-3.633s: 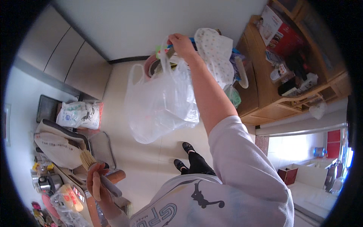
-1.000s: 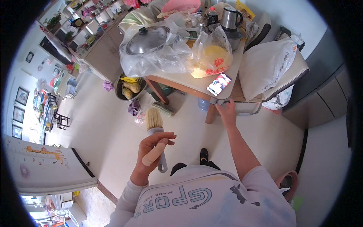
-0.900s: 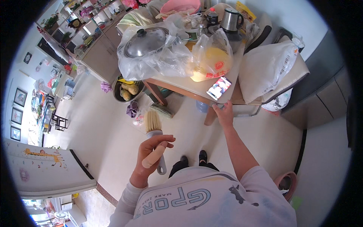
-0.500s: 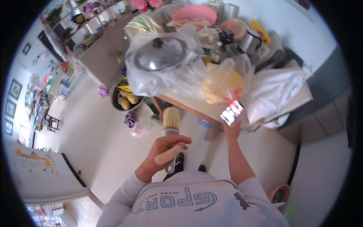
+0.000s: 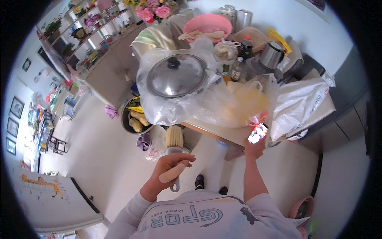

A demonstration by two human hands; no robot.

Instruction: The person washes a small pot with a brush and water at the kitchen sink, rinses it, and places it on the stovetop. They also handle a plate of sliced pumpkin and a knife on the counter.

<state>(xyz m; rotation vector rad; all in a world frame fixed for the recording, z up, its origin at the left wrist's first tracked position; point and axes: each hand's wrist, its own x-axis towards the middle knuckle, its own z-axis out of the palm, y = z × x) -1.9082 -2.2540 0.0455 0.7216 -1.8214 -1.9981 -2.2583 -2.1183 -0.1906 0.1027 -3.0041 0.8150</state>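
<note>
My left hand (image 5: 169, 171) is closed round a brush (image 5: 174, 137) held upright, its pale bristles above my fingers. The grey handle end with a hanging hole shows below the hand. Along the thumb lies a pale tan strip, perhaps a plaster. My right hand (image 5: 254, 149) grips a phone (image 5: 258, 134) with a lit screen, by the table's front edge. Beyond both hands, a round metal lid (image 5: 177, 77) with a black knob rests on clear plastic bags. A bag with yellow contents (image 5: 246, 97) lies just past the phone.
On the table (image 5: 223, 133) stand bottles (image 5: 237, 69), a kettle (image 5: 271, 55), a pink basin (image 5: 207, 27) and a white bag (image 5: 296, 107). A metal basin (image 5: 129, 125) with squashes and a purple bag (image 5: 144, 141) sit on the floor left. A small black stool (image 5: 59, 145) stands farther left.
The view has shifted, so the table, lid and bags appear lower and farther right. Both hands keep their hold on the brush and the phone.
</note>
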